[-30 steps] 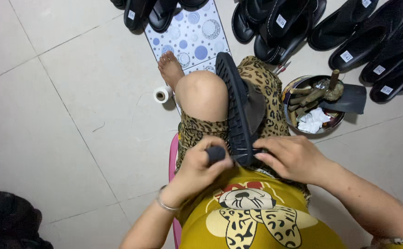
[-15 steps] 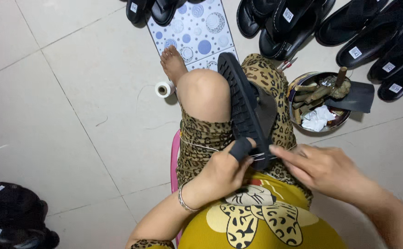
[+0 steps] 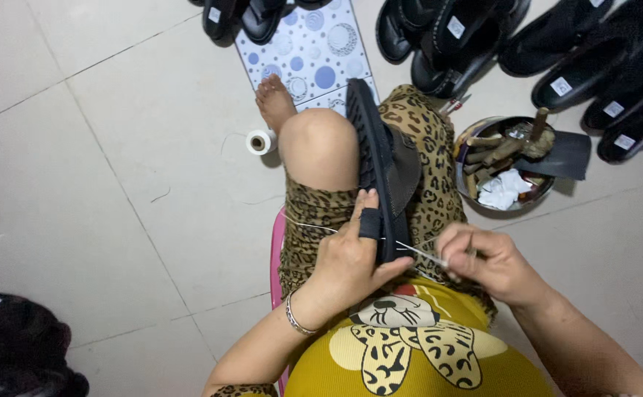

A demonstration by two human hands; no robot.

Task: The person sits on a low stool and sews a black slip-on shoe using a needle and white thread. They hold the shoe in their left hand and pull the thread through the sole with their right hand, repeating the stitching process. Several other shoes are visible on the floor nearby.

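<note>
Black sandal (image 3: 377,173): ribbed rubber sole, stood on edge along the lap between the knees, toe toward the patterned tile (image 3: 308,44). Left hand (image 3: 351,261): clasped around the heel end, forefinger in a dark fabric guard. Right hand (image 3: 487,261): pinched on a thin metal needle (image 3: 426,254) beside the sole; white thread (image 3: 314,229), taut, runs across the thigh. Risk, as judged: the needle could slip off the dense rubber toward the left fingers, or the thread snap under pull. Nearby: thread spool (image 3: 260,142) on smooth floor tiles; round metal bowl (image 3: 511,163) of worn tools.
</note>
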